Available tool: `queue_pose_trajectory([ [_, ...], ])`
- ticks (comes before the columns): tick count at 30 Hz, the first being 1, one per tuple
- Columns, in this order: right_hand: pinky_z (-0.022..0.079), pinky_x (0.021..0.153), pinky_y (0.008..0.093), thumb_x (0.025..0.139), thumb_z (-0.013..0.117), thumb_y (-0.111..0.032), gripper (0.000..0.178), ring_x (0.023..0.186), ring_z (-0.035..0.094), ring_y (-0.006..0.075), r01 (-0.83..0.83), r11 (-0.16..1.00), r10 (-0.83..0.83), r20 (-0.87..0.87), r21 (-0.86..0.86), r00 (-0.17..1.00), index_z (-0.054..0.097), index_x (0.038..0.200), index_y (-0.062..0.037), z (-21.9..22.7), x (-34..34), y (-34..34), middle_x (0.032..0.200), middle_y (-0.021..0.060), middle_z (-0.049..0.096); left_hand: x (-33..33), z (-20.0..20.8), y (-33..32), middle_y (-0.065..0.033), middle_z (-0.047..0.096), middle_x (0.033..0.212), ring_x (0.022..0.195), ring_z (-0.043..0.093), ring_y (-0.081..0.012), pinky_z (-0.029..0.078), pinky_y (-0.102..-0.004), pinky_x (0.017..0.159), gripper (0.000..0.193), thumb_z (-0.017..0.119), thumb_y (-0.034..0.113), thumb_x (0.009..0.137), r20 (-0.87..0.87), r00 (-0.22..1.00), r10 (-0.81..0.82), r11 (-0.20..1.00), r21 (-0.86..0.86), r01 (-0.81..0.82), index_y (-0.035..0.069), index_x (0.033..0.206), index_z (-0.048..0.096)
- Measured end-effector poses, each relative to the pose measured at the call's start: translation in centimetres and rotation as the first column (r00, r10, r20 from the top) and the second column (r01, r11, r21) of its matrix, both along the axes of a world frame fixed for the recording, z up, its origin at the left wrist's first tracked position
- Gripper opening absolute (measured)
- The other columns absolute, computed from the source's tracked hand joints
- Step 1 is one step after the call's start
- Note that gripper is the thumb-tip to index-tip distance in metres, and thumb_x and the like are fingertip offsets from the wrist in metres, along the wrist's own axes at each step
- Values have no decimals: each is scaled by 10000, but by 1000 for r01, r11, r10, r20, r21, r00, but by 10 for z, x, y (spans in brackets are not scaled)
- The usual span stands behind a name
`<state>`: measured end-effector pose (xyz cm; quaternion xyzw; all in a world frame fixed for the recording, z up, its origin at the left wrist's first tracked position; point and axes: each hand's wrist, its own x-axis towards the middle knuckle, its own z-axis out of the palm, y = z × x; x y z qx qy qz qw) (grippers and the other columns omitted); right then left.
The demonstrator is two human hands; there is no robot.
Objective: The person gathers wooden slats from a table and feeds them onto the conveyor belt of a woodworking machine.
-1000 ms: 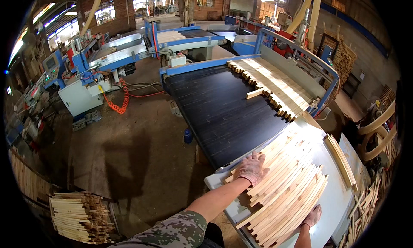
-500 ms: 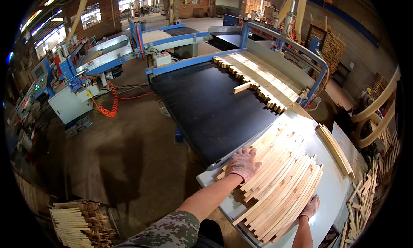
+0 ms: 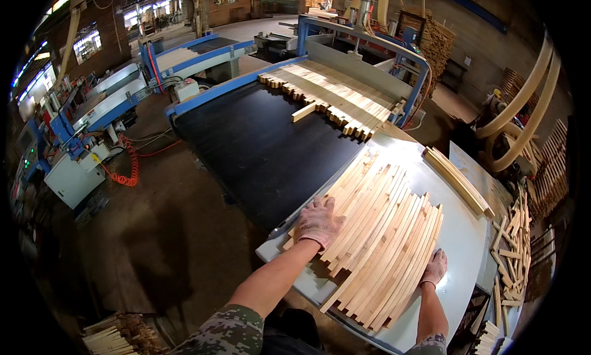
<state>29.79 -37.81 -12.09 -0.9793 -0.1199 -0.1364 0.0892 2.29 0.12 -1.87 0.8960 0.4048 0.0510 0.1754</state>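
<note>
A layer of pale wooden strips [image 3: 385, 250] lies side by side on a smooth grey-white table [image 3: 455, 287], their ends uneven. My left hand [image 3: 320, 221], in a light knitted glove, rests open on the strips at the left, its fingers spread. At the right border of the layer is my right hand [image 3: 435, 267], gloved too, its extended fingers against the outermost strip. Beyond the table's left side stretches a black belt [image 3: 246, 145]. Many more strips [image 3: 335, 96] are lined up at its far end, with a single strip [image 3: 303, 112] sticking out toward me.
A blue-framed machine [image 3: 363, 32] spans the far end of the belt. Long strips [image 3: 458, 181] are stacked along the table's right side. Loose offcuts [image 3: 511, 256] pile up farther right. A grey control cabinet [image 3: 74, 179] with an orange coiled hose [image 3: 129, 164] stands at left.
The view has swung right, so the belt and table appear farther left. Both hands stay on the strips, the left one lying slightly closer to the layer's left side.
</note>
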Motion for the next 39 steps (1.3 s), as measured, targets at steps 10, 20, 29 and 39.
queue_pose_trajectory([
  [10,446,1171,467,1065,521,-339,515,1387,551,378,-9,1000,8,53,14,999,649,1403,28,-4,0,-1,1442,195,655,-2,3,-4,-236,444,1600,1398,526,-375,409,-478,1164,789,596,594,988,37,999,-14,1000,16,14,130,1615,475],
  [20,399,1205,467,1012,563,-360,551,1408,523,365,3,998,-3,-10,63,1000,648,1412,8,4,-6,7,1462,156,634,-1,-5,2,-268,382,1668,1520,406,-434,339,-523,1236,849,595,649,951,60,998,-14,999,-50,17,146,1625,477],
  [29,413,1204,472,1030,554,-371,560,1436,522,379,2,999,-2,-1,36,1000,651,1426,13,1,-4,9,1492,198,631,-1,-12,3,-242,425,1619,1427,494,-400,407,-508,1171,803,597,614,972,41,999,-24,998,58,22,137,1608,487],
  [39,419,1193,480,1019,588,-380,553,1409,547,381,22,999,-23,28,28,999,651,1427,-13,-6,0,4,1480,179,639,0,-6,-2,-251,405,1642,1488,447,-407,382,-523,1201,801,569,616,987,18,1000,-7,998,68,6,143,1624,461],
])
